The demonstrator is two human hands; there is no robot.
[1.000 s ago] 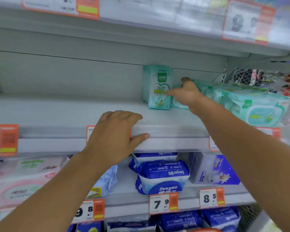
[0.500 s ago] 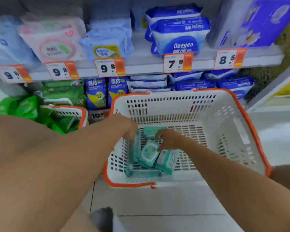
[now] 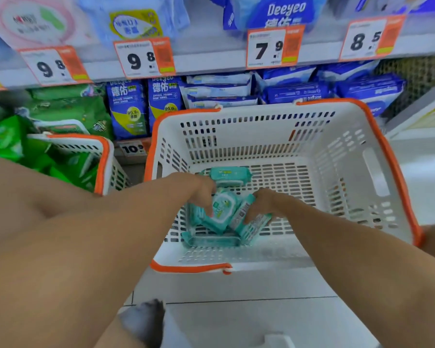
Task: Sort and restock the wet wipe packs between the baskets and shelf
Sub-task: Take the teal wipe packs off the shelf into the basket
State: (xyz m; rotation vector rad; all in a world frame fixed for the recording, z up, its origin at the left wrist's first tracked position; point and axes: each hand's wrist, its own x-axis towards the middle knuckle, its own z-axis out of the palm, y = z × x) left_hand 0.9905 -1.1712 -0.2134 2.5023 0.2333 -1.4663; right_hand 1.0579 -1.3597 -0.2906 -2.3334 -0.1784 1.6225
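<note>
You are gripping teal packs [image 3: 221, 207] with left hand [image 3: 201, 189] and right hand [image 3: 261, 204]; lift them together toward twelve o'clock, clearing the basket [image 3: 377, 172] rim.

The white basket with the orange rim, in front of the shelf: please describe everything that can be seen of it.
The white basket looks like hard plastic, with slotted walls and floor and an orange band along its top edge. It stands upright on the pale tiled floor, close before the lowest shelf. Inside, near the front left corner, lies a small heap of teal wipe packs, some tilted. The left hand and right hand both reach in and hold packs. The rest of its floor is bare.
</note>
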